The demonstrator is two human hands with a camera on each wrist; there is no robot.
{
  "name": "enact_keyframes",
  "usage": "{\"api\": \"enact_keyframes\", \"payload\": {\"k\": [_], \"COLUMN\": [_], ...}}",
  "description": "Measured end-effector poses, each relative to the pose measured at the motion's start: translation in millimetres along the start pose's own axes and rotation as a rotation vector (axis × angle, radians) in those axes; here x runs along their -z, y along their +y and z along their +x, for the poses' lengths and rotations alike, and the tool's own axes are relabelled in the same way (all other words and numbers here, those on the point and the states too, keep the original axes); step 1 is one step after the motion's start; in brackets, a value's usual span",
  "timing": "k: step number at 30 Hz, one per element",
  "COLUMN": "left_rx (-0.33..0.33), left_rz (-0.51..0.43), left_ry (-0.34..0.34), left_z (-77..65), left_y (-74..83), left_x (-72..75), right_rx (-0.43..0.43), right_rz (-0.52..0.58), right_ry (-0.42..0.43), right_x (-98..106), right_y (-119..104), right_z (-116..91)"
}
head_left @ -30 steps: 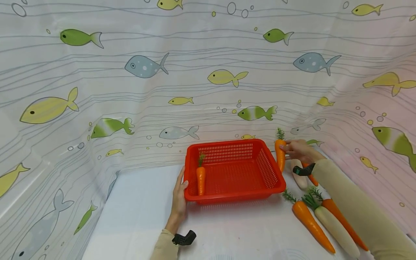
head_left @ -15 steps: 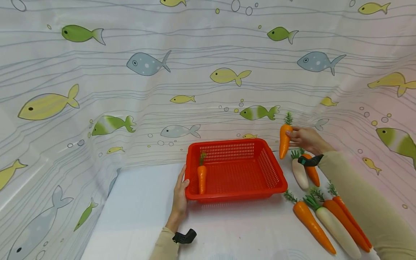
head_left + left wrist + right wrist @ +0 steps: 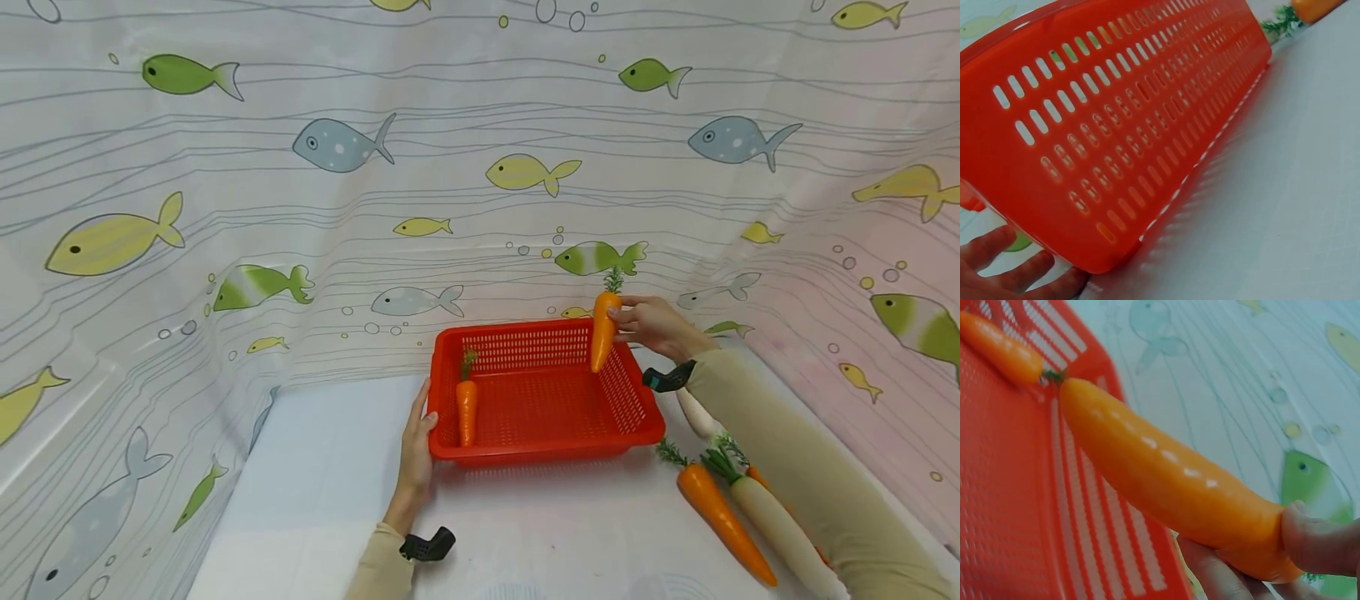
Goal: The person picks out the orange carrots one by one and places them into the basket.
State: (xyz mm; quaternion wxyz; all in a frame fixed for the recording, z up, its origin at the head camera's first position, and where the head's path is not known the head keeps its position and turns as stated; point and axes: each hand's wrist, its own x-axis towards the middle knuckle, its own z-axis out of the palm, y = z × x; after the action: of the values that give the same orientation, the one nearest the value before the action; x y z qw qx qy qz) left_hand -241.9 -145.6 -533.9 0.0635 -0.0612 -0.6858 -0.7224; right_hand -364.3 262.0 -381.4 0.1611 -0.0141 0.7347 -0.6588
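In my dim right wrist view, the carrot (image 3: pixel 1166 475) in my fingers (image 3: pixel 1219 575) glints; the twelve-o'clock fish (image 3: pixel 1150 319) is blurred.

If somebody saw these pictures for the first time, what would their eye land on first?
Probably the red basket on the white tabletop, with one carrot inside at its left end. Next might be another carrot, held in the right hand near the basket's far right corner. The pale fish-patterned sheet behind would stand out too.
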Motion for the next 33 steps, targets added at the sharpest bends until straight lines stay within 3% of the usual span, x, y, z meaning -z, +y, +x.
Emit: {"api": "enact_keyframes", "payload": {"k": [10, 21, 33], "left_rx": [0.003, -0.016, -0.027], "left_rz": [-0.009, 0.003, 0.023], "left_ry": [0.019, 0.015, 0.01], "left_z": [-1.2, -2.8, -2.0], "left_y": [-2.2, -3.6, 0.6], "left_x": [-0.7, -2.7, -0.2], "right_rx": [-0.035, -0.063, -0.117], "right_rz": [0.068, 0.075, -0.022], "right_ry": [-0.053, -0.087, -0.154], "right_x": [-62.2, -95.5, -138.1], "right_y": [15.7, 35.9, 48.4], "right_z": [36.7, 56.3, 66.1]}}
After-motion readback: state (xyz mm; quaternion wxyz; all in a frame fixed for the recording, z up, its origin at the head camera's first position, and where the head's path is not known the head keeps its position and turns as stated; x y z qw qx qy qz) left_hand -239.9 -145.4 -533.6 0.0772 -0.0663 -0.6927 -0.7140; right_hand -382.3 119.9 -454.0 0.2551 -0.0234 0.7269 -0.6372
